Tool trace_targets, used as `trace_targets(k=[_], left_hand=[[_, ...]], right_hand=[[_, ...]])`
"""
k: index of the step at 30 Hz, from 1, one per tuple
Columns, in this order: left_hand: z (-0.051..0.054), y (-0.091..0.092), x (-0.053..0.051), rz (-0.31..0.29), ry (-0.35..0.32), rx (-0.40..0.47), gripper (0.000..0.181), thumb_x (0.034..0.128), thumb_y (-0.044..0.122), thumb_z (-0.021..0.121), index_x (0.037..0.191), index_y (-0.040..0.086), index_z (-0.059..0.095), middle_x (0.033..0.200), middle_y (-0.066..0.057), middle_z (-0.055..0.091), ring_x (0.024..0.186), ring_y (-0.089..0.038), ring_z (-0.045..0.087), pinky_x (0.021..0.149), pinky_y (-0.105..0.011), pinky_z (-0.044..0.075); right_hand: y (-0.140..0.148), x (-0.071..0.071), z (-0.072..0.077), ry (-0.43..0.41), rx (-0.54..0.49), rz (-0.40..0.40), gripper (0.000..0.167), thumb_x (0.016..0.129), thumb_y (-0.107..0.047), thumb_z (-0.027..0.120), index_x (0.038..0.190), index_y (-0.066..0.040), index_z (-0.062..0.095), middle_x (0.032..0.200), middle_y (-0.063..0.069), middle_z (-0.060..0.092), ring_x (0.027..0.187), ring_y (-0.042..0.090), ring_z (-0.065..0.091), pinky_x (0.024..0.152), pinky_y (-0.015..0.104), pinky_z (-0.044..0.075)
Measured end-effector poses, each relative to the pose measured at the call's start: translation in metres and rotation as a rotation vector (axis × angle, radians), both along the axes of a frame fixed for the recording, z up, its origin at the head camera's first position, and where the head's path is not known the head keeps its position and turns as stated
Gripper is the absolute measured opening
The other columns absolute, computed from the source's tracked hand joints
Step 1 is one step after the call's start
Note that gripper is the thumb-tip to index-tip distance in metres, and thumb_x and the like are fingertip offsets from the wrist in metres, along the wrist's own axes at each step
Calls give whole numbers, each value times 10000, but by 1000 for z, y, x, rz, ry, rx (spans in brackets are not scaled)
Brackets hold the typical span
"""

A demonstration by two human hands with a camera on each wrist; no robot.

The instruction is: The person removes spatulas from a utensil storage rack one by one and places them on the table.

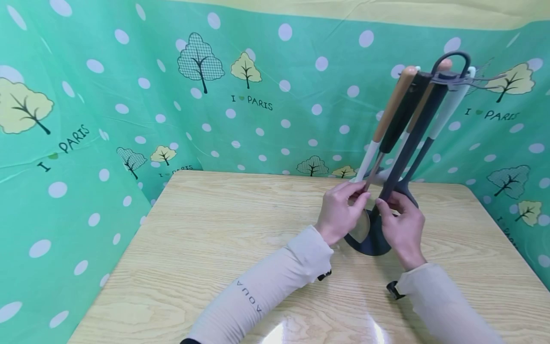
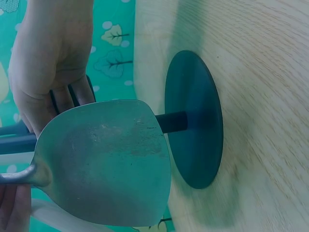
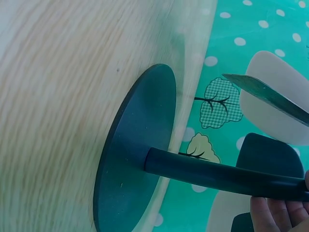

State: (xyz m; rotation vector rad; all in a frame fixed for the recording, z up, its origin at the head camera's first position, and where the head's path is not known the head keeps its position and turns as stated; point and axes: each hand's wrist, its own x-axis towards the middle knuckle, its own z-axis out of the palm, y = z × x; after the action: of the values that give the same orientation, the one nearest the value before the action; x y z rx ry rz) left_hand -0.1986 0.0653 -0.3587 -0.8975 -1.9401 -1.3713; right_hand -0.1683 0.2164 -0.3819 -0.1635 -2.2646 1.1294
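Note:
A black utensil stand [image 1: 375,246] with a round base and a loop on top stands on the table. My left hand [image 1: 341,210] pinches the thin neck of a metal spatula [image 2: 106,159] with a black handle. The spatula hangs beside the stand, its wide blade above the base. My right hand [image 1: 401,227] holds the stand's pole [image 3: 207,169] with thumb and fingers, low down. White spatulas with wooden handles [image 1: 395,102] and a utensil with a white handle [image 1: 449,110] hang around the pole. Some utensil heads are hidden behind the hands.
The light wood table [image 1: 240,215] ends at a green dotted cloth [image 1: 275,119] behind and at both sides. The stand is right of the table's middle, towards the back. A dark utensil head [image 3: 270,154] hangs close to the pole.

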Motion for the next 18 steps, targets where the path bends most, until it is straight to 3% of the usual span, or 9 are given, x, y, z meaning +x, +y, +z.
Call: trace_targets(k=[9,18], left_hand=[[-1,-6,0,11,7,-3,165,880,44,673,1030,-22,699,896,-76,689,784,-56,648,718,-49,468],[-1,-11,0,16,20,-1,164,879,40,672,1028,-25,699,890,-74,686,784,-64,647,726,-57,472]], right_hand=[[-6,0,-2,35,12,1,204,911,-202,654,1044,-50,683,933,69,673,854,87,626,687,68,441],[-11,1,-1,5,-4,5,227,924,-234,635,1057,-53,668,949,74,666,911,217,647,689,56,431]])
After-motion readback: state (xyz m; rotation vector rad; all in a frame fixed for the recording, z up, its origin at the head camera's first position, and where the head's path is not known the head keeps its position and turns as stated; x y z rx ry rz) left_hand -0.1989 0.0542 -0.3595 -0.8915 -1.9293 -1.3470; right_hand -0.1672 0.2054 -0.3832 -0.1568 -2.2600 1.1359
